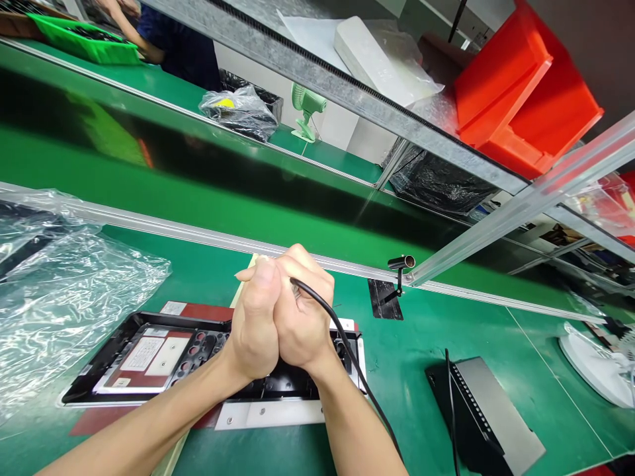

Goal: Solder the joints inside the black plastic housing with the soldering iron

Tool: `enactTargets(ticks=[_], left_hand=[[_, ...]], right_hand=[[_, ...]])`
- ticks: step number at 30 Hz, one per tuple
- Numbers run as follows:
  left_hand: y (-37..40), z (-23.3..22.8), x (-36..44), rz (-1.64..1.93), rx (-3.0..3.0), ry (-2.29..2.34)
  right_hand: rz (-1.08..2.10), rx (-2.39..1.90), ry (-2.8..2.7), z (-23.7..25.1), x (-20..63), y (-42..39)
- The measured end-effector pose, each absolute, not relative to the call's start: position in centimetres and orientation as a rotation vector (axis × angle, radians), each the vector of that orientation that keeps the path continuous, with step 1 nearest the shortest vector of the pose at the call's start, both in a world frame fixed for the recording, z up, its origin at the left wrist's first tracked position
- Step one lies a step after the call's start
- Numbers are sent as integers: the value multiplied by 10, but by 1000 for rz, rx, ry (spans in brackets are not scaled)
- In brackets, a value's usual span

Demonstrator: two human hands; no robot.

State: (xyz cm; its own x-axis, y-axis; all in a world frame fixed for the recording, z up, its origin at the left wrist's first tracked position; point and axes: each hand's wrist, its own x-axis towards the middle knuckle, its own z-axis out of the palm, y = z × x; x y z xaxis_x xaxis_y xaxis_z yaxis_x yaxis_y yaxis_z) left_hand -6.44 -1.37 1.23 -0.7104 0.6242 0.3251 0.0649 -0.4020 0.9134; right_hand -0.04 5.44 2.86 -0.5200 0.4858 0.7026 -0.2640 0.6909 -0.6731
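My two hands are fists pressed side by side above the black frame (106,354): my left hand (255,317) is curled tight, its thumb on top, and my right hand (305,311) closes around the end of a black cable (362,378); whatever else sits inside my grip I cannot tell. The frame reaches out to the left of my fists and a shorter way to their right, its near edge passing under my forearms. Just beyond my knuckles, the silver rail (183,234) bounds the far side. Left of my left hand, the clear plastic sheet (99,291) comes close to the frame's corner. To my right, the green bench (397,360) gives some room before the grey-and-black device (501,403), while a small black tube (399,263) on a stand edges that space farther out, near the rail.
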Motion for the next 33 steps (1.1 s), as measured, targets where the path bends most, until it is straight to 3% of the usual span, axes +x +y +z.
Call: enactTargets(ticks=[33], left_hand=[[-12,5,-67,2132,1008,1443]], right_hand=[[900,-86,-1871,24,0,57]])
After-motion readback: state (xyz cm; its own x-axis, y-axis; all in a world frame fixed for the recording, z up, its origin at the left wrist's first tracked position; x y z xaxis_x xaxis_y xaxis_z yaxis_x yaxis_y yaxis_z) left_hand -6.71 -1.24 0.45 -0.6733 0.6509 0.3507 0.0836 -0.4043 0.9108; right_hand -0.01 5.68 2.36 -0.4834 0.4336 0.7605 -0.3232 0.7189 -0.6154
